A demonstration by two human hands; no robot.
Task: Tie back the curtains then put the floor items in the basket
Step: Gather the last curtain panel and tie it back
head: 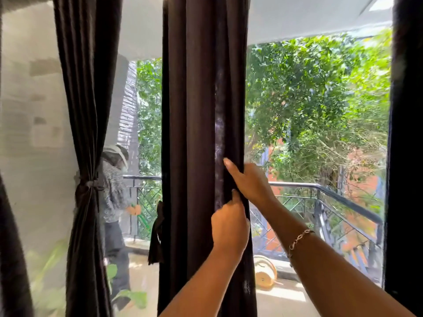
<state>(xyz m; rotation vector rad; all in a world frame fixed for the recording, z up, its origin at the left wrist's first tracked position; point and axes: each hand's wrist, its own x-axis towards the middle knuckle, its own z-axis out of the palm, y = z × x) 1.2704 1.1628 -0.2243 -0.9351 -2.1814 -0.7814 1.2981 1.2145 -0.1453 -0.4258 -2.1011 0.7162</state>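
A dark curtain (201, 110) hangs gathered in a thick column at the middle of the window. My left hand (229, 225) grips its right edge at waist height, fingers pinched into the folds. Just above, my right hand (247, 181) wraps around the same edge, fingers curled over the fabric; a bracelet sits on that wrist. A loose dark tie-back strip (158, 234) dangles at the curtain's left side. Another dark curtain (84, 133) on the left is cinched with a tie (89, 185) at mid height. No basket or floor items are in view.
Glass panes flank the curtains. Outside, a person in a hat (114, 191) stands on the balcony by a metal railing (320, 191). A yellow reel-like object (265, 273) lies on the balcony floor. A dark frame (405, 156) bounds the right edge. Green leaves (128, 296) show low left.
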